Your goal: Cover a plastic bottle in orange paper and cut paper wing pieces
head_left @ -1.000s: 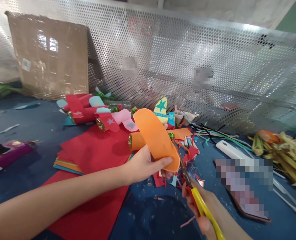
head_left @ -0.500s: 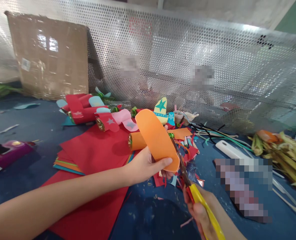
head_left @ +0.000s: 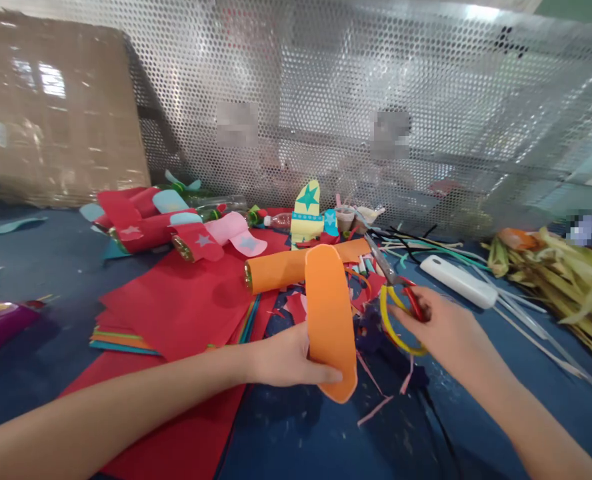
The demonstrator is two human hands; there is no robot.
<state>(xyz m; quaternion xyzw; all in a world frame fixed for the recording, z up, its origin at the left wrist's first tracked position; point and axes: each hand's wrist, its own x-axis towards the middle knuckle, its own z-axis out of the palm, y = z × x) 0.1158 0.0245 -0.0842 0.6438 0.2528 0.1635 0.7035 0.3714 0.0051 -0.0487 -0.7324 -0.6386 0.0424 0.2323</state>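
My left hand (head_left: 296, 360) grips an orange foam piece (head_left: 330, 313) with rounded ends, the thumb lying across its lower part. To the right, my right hand (head_left: 439, 323) holds scissors (head_left: 391, 273) with red and yellow handles; their blades point up and to the left, apart from the foam piece. Behind the foam piece lies an orange-wrapped bottle (head_left: 276, 270), partly hidden by it. Paper scraps (head_left: 371, 287) in red and other colours are strewn between my hands.
Red sheets (head_left: 176, 293) lie stacked at left. Several red-wrapped bottles (head_left: 151, 230) and a yellow cut-out with a star (head_left: 307, 207) stand behind. At right are a white glue gun-like object (head_left: 459, 281) and dried husks (head_left: 566, 287). A perforated metal panel (head_left: 326, 87) closes off the back.
The scissors have moved away from the foam piece's edge, up and to the right, with my right hand. My left hand has turned the foam piece more upright and lowered it slightly.
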